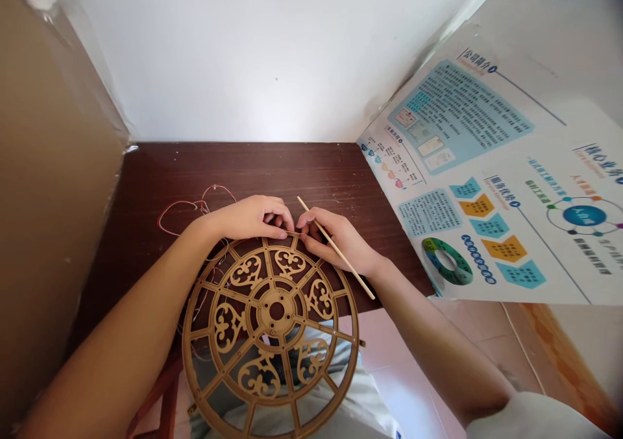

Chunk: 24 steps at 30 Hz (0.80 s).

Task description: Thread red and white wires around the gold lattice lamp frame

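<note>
A round golden openwork frame (270, 322) with curled ornaments and spokes lies half on the dark wooden table (292, 173) and half over my lap. My left hand (253, 217) rests at its far rim, fingers curled and pinching the rim. My right hand (335, 241) meets it there, fingers closed on a thin wooden stick (335, 248) that slants from upper left to lower right. A thin red wire (182, 207) loops on the table left of my left hand and runs under the frame.
A brown cardboard panel (48, 199) stands along the left side. A white wall is behind the table. A printed poster (491, 186) with blue charts leans on the right. Pale floor tiles (409, 361) show below the table edge.
</note>
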### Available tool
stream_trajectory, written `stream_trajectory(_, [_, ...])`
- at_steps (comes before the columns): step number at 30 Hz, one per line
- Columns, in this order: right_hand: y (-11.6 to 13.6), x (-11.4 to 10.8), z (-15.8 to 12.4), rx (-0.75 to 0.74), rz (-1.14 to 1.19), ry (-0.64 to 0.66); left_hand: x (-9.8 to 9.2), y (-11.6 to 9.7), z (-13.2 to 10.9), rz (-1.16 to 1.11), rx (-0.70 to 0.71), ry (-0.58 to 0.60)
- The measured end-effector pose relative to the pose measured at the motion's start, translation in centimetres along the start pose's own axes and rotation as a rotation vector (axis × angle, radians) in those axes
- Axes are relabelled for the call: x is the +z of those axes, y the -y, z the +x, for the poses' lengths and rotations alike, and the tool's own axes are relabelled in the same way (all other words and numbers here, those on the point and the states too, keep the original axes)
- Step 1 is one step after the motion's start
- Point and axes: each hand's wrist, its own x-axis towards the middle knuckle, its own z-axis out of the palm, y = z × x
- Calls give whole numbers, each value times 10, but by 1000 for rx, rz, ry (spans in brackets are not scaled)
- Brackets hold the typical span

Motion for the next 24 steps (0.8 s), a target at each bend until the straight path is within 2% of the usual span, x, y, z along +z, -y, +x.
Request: stream_trajectory(24, [-2, 0, 1, 1, -38, 12, -2, -4, -2, -41, -16, -1])
